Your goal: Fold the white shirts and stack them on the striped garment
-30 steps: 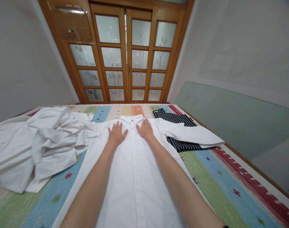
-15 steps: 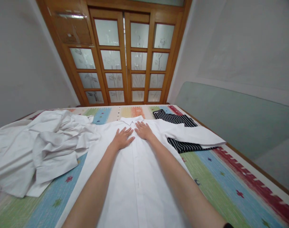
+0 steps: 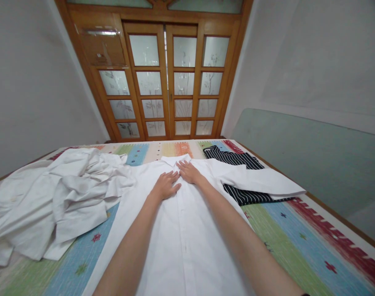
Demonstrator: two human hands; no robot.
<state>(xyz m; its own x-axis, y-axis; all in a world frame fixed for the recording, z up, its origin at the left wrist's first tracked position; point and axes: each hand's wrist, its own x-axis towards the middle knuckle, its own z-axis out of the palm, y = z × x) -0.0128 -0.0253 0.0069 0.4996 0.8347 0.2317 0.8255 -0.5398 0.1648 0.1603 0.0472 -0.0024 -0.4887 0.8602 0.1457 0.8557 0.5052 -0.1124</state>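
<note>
The left hand (image 3: 166, 186) and right hand (image 3: 189, 172) lie flattened, fingers loosely extended, gripping nothing visible, on a white shirt (image 3: 182, 234) below its collar (image 3: 169, 160). Crumpled white clothing (image 3: 79, 189) lies toward the striped cover's (image 3: 273, 234) left edge, a pinstriped black garment (image 3: 232, 157) near its right edge.

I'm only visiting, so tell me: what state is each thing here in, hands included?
White shirt: laid out, front up, placket closed
Left hand: open, palm down on the shirt
Right hand: open, palm down near the collar
White clothes: crumpled heap
Striped garment: partly covered by a sleeve
Patterned cover: spread out
</note>
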